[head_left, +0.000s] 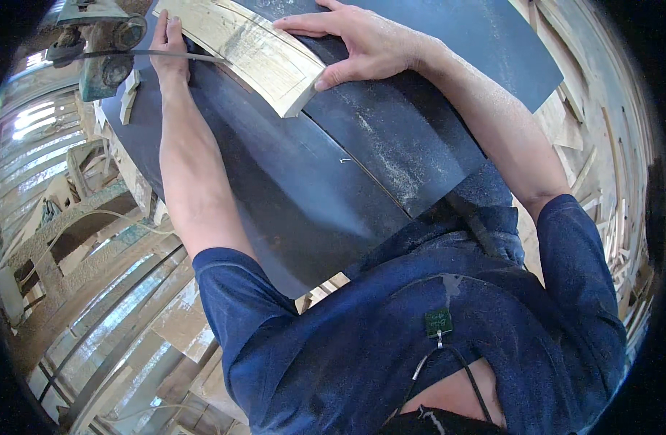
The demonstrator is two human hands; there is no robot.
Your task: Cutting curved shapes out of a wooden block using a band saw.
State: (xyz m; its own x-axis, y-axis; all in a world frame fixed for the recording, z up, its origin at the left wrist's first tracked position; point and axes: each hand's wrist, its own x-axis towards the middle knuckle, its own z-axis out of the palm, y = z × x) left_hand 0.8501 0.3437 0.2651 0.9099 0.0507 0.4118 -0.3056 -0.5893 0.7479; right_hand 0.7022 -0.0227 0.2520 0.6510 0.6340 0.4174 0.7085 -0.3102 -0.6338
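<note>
A thick pale wooden block [268, 65] with curved pencil lines on its top lies on the dark metal saw table [289, 196]. A narrow saw blade [195, 56] runs from the guide assembly [105, 54] to the block's left side. My left hand [169, 56] grips the block's far left part, fingers and thumb pointing away, close by the blade. With fingers spread, my right hand [369, 43] holds the block's right side, its thumb pressed at the near end corner. Where the blade meets the wood is partly hidden.
Sawdust and a small bent bit [343, 159] lie on the table near its slot [362, 168]. A small wood offcut [129, 94] sits at the table's left edge. Wooden boards and scraps [181, 312] cover the floor at left, with more at right [583, 145].
</note>
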